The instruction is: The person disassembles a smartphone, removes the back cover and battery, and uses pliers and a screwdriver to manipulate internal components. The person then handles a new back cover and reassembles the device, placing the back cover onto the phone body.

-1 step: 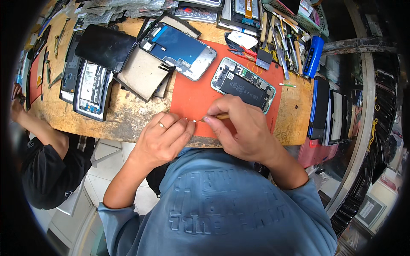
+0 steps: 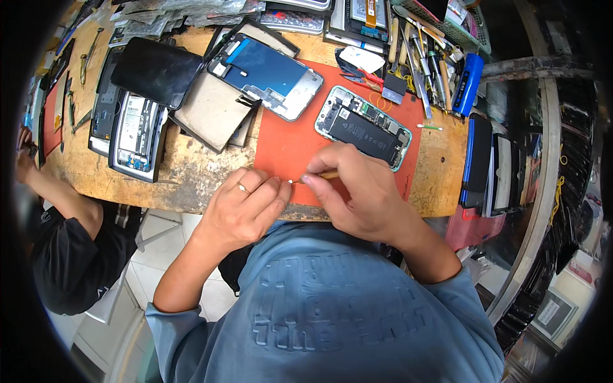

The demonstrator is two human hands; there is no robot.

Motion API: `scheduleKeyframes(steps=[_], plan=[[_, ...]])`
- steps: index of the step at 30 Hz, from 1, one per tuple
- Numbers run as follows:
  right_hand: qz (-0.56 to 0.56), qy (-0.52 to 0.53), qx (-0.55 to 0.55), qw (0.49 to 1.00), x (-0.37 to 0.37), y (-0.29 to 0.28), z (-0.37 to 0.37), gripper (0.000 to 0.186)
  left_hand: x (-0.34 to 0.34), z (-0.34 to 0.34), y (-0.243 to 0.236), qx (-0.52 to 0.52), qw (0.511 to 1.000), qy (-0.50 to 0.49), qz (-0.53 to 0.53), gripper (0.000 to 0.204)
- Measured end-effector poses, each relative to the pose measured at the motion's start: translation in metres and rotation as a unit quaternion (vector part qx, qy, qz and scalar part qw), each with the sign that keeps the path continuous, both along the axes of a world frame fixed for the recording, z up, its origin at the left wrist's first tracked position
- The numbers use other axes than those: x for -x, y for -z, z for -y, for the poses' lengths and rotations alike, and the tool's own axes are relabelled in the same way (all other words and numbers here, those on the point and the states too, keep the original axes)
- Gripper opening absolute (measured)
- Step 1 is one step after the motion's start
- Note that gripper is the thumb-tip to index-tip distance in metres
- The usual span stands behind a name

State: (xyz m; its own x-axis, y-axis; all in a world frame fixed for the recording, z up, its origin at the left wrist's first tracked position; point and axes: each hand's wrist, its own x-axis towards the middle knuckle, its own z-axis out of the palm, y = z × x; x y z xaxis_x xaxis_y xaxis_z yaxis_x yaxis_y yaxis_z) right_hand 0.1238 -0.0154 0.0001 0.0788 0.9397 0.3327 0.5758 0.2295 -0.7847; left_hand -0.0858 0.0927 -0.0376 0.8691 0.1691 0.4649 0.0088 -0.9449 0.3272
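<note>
My left hand (image 2: 246,201), with a ring on one finger, is closed at the mat's near edge. A tiny whitish piece (image 2: 290,181) shows at its fingertips, too small to name. My right hand (image 2: 361,191) pinches a slim tool with a wooden handle (image 2: 330,174). The tool's tip points left and meets or nearly meets the whitish piece. Under both hands lies an orange mat (image 2: 281,150). Just beyond my right hand rests an opened phone (image 2: 364,127) with its black battery and inner boards exposed. A detached phone screen (image 2: 268,76), blue on its back, lies at the mat's upper left.
Opened phones (image 2: 134,137) and a black panel (image 2: 156,71) are stacked at left. Red-handled pliers (image 2: 364,76), a cotton swab (image 2: 430,127), several screwdrivers (image 2: 435,73) and a blue cylinder (image 2: 468,83) lie at right. Another person's arm (image 2: 60,191) reaches in at far left.
My right fingers and the tool have shifted very slightly to the left. All else looks the same.
</note>
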Motion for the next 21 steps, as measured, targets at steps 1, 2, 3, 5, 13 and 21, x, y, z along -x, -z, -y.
scheduleKeyframes(steps=[1,2,3,5,13,21], plan=[[-0.002,-0.003,0.003,1.0,0.002,0.0,-0.002,0.024,0.0,0.0,0.0,0.006,1.0,0.0,0.0,0.032],[-0.001,-0.003,0.003,1.0,0.003,0.0,-0.002,0.024,-0.001,0.0,0.001,0.012,1.0,0.001,0.0,0.033],[0.0,-0.003,0.002,1.0,0.004,0.002,-0.003,0.024,-0.001,0.0,0.001,0.018,1.0,0.001,0.0,0.034],[0.006,-0.008,-0.004,1.0,0.004,0.003,-0.006,0.024,-0.002,-0.001,0.002,0.02,1.0,-0.001,0.004,0.033],[0.109,-0.055,-0.041,0.992,0.007,-0.006,-0.016,0.022,-0.002,-0.006,0.002,0.023,1.0,0.004,0.009,0.024],[0.163,-0.138,0.015,0.977,0.014,-0.034,-0.028,0.018,0.002,-0.003,0.009,0.076,0.997,-0.002,0.03,0.02]])
